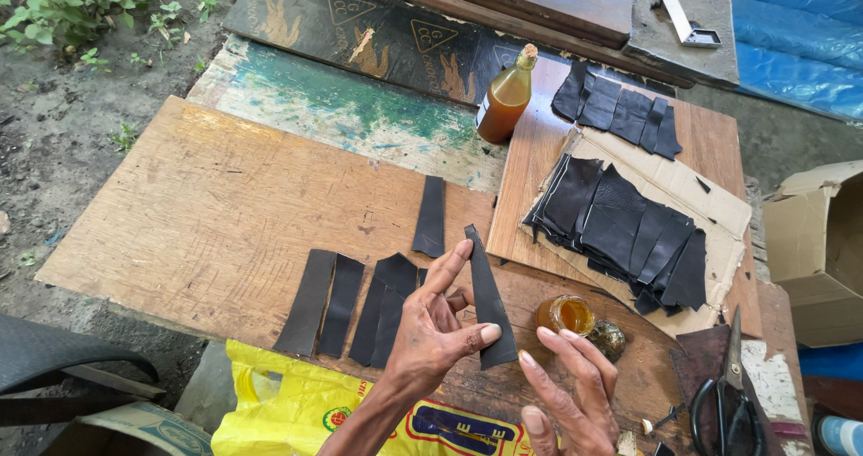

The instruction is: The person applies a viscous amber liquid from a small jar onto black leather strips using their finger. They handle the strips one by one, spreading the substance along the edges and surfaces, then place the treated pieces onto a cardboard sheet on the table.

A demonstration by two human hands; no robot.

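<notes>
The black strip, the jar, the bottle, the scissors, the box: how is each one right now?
Black strip: held up in the left hand.
Right hand: empty, fingers spread.
Small jar: open, amber liquid inside.
Bottle: upright, stoppered.
Scissors: lying flat.
Cardboard box: open.

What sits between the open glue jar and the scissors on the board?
In the head view, between the open jar of amber glue and the scissors lies a small dark, shiny lump right beside the jar, then bare stained wood.
</notes>
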